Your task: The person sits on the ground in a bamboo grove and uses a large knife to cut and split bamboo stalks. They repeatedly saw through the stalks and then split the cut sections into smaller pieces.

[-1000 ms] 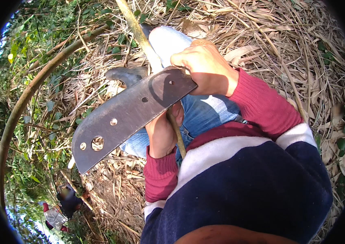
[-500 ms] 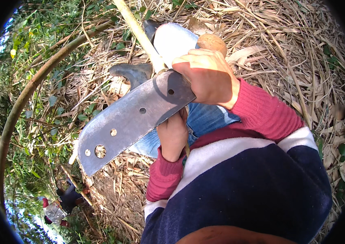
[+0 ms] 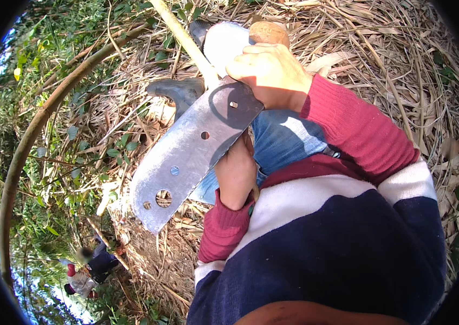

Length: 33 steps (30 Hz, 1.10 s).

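Observation:
My right hand (image 3: 270, 76) is closed around the wooden handle (image 3: 269, 33) of a broad cleaver, whose rounded end sticks out past the fist. The wide grey blade (image 3: 190, 151), with several round holes, slants down to the left across my lap. Under it, my left hand (image 3: 236, 176) is closed, its fingers mostly hidden by the blade. A pale, peeled-looking pole (image 3: 183, 40) runs from the top edge down to the blade's upper end and passes behind it. Its lower end seems to show by my left wrist, so that hand appears to grip it.
Dark boots (image 3: 178, 91) and blue jeans (image 3: 289, 132) are around the blade. A long curved bamboo stem (image 3: 29, 135) arches along the left. Dry leaves and stalks (image 3: 365, 49) cover the ground. Other people (image 3: 86, 279) are at the lower left, among green plants.
The cleaver has turned steeper, its broad tip swinging right while the handle end rose slightly. My right hand moved a little up with it. My left hand shifted slightly right.

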Motion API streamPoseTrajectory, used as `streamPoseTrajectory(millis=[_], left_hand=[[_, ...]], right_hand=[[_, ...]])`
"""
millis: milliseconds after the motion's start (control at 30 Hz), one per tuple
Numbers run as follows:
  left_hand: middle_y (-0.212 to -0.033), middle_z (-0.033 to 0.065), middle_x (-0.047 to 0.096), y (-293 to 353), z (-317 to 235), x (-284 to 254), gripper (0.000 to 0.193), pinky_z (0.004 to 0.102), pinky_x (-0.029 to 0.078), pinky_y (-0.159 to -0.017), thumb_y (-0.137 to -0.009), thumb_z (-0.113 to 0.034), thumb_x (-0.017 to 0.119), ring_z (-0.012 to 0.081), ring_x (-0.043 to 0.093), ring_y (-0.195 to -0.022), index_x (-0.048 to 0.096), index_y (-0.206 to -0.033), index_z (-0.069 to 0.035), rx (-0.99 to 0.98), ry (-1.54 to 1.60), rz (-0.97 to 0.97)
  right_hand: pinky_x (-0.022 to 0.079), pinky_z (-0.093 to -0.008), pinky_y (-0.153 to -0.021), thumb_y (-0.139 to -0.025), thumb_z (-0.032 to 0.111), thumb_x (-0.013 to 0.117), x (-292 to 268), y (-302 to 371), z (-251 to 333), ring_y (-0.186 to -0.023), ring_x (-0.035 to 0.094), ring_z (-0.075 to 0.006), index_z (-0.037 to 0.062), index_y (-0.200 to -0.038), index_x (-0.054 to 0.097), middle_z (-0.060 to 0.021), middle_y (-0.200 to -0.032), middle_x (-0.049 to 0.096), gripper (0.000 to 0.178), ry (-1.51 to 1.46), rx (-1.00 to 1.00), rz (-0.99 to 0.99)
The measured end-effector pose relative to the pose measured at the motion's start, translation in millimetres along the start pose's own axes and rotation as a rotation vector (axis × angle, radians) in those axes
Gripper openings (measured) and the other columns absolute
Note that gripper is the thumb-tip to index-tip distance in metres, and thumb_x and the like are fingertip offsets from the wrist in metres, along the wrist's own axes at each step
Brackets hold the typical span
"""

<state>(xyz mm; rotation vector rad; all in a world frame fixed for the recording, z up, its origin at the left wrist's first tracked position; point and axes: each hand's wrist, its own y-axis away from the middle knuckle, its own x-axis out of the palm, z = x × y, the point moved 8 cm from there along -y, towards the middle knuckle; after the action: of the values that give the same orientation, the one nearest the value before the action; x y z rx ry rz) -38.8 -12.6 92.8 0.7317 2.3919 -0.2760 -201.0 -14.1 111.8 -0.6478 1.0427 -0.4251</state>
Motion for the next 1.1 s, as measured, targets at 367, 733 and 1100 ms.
streamPoseTrajectory(millis=[367,733,1100], left_hand=[[-0.076,0.0020,0.055,-9.4,3.8,12.6,0.013,0.0193,0.037,-0.052,-0.106,-0.011,0.050,0.0065,0.049,-0.059,0.058,-0.099,-0.004,-0.351,0.961,-0.170],[-0.073,0.0015,0.052,-15.2,-8.9,-0.6,0.011,0.0227,0.035,-0.050,-0.104,-0.009,0.049,0.0068,0.044,-0.054,0.055,-0.098,-0.002,-0.169,0.698,-0.080],[-0.075,-0.0013,0.054,-8.9,-3.9,-3.0,0.017,0.0236,0.033,-0.053,-0.104,-0.008,0.053,0.0062,0.042,-0.057,0.060,-0.090,0.000,-0.138,0.680,-0.292]], right_hand=[[0.048,-0.0419,-0.062,-0.071,0.033,0.077,-27.9,0.0,16.7,-0.067,0.063,-0.0349,0.0084,-0.077,0.061,-0.0141,-0.070,0.060,0.030,-0.189,0.252,-0.041],[0.051,-0.0461,-0.064,-0.074,0.025,0.071,-31.6,-13.1,22.0,-0.070,0.066,-0.0369,0.0058,-0.078,0.062,-0.0152,-0.071,0.064,0.022,-0.177,0.177,-0.050],[0.052,-0.0465,-0.069,-0.078,0.022,0.068,-10.9,-17.7,15.5,-0.078,0.067,-0.0354,0.0059,-0.085,0.063,-0.0139,-0.075,0.065,0.018,-0.142,0.166,0.019]])
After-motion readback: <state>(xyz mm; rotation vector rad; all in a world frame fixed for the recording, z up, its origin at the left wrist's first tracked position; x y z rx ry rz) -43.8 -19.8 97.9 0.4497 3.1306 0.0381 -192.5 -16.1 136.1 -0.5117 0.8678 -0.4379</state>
